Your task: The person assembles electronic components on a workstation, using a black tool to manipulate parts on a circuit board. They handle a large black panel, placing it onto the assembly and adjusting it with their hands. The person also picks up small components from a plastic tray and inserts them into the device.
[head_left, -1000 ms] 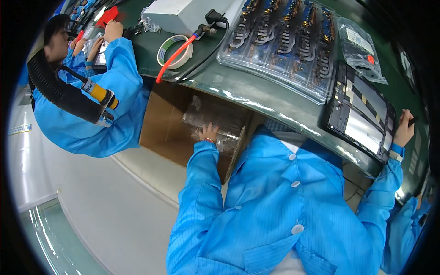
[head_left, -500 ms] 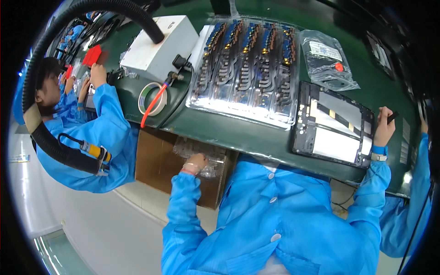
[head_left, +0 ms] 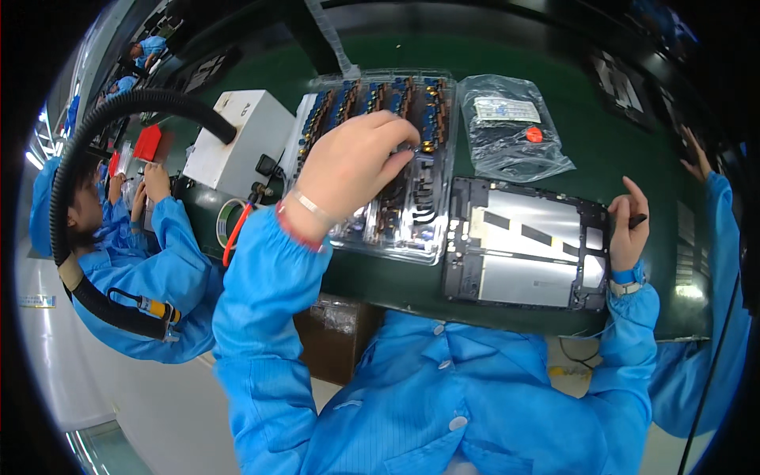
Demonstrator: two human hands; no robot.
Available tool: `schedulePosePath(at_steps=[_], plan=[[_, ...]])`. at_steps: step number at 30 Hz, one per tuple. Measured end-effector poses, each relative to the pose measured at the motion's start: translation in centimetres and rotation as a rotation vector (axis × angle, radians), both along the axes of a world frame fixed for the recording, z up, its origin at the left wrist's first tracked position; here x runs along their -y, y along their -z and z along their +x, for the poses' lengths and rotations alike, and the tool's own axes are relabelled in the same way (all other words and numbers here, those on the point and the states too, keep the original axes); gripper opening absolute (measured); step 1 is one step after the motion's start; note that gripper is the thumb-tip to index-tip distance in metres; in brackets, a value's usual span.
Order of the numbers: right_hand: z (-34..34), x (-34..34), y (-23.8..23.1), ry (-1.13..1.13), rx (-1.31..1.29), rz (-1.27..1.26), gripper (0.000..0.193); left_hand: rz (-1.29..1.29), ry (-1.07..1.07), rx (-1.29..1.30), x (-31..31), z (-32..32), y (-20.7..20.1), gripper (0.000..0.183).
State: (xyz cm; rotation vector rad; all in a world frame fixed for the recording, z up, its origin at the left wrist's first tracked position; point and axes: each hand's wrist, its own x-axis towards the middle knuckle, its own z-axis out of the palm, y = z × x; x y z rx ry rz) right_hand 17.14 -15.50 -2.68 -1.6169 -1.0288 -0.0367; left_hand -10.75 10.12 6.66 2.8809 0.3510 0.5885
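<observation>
My left hand [head_left: 354, 164] reaches over a clear plastic tray [head_left: 388, 247], with thumb and fingertips pinched at its right-hand rows. What they pinch, if anything, is hidden. Rows of small flex cables [head_left: 425, 190] with blue and gold ends fill the tray. My right hand [head_left: 629, 229] is closed round a black pen-like tool [head_left: 637, 221], only its end showing, with the index finger raised. That hand rests at the right edge of an opened tablet [head_left: 518, 273], whose silver inner plates and black frame lie face up on the green table.
A clear bag [head_left: 514, 146] with a red sticker lies behind the tablet. At the left are a white box [head_left: 241, 146] with a black hose [head_left: 170, 99], a tape roll [head_left: 226, 220] and a red air tube [head_left: 235, 237]. A cardboard box [head_left: 336, 348] sits below the table edge. A co-worker [head_left: 158, 269] works at the left.
My left hand has risen from the cardboard box below the table to the tray of flex cables. My right hand stays by the tablet, its index finger now lifted. The view has shifted.
</observation>
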Motion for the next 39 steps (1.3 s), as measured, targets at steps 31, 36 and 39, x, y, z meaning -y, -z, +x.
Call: schedulePosePath(at_steps=[31, 36, 39], plan=[[-6.5, 6.1, -9.0, -0.488, -0.603, -0.176, 0.022, -0.299, -0.05, 0.285, 4.7, -2.3, -7.3, 0.023], [-10.1, 2.9, -10.2, -0.779, -0.874, -0.296, 0.022, 0.199, 0.36, 0.347, 11.1, 0.8, -4.2, 0.016], [-11.1, 2.4, -8.2, -0.746, -1.012, -0.026, 0.021, 0.398, 0.541, 0.435, 13.8, 2.6, -2.1, 0.015]])
